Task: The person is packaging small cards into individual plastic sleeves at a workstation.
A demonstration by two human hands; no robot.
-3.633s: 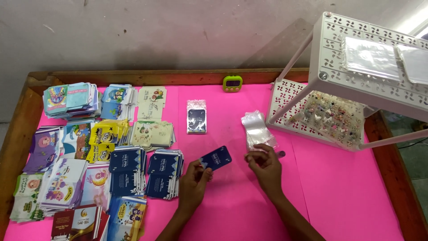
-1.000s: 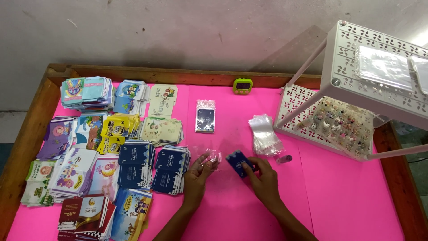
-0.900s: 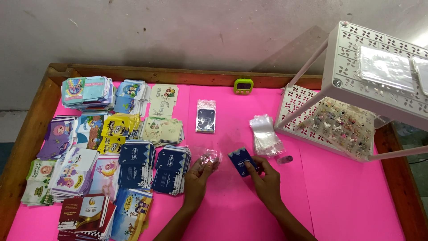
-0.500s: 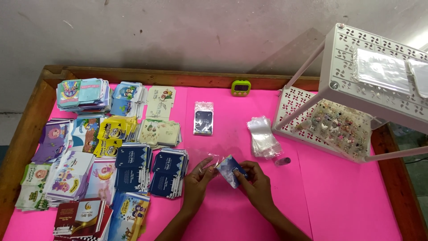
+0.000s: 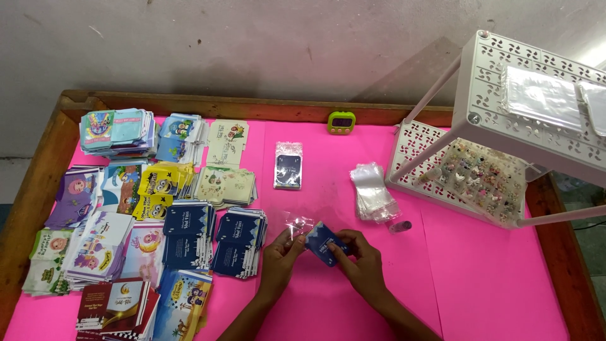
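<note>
Along the left of the pink-covered desk (image 5: 492,297) with its wooden rim lie stacks of printed cardboard backing cards (image 5: 126,208) in many colours, the nearest being two piles of dark blue cards (image 5: 237,233).

The left hand (image 5: 281,252) pinches a small clear plastic sleeve (image 5: 298,222) by its lower edge, the sleeve standing up just above the fingertips. A second ago this sleeve was held apart from the card; now the two meet at the middle.

The right hand (image 5: 360,259) grips a dark blue card (image 5: 325,243), which half a second ago sat a little further left and now tilts with its corner at the sleeve's mouth. By the look of it, card and sleeve are being brought together, the card not yet inside.

Beyond lie a pile of clear sleeves (image 5: 372,192), a small dark bead-like piece (image 5: 404,225) and a white perforated plastic rack (image 5: 505,145).
</note>
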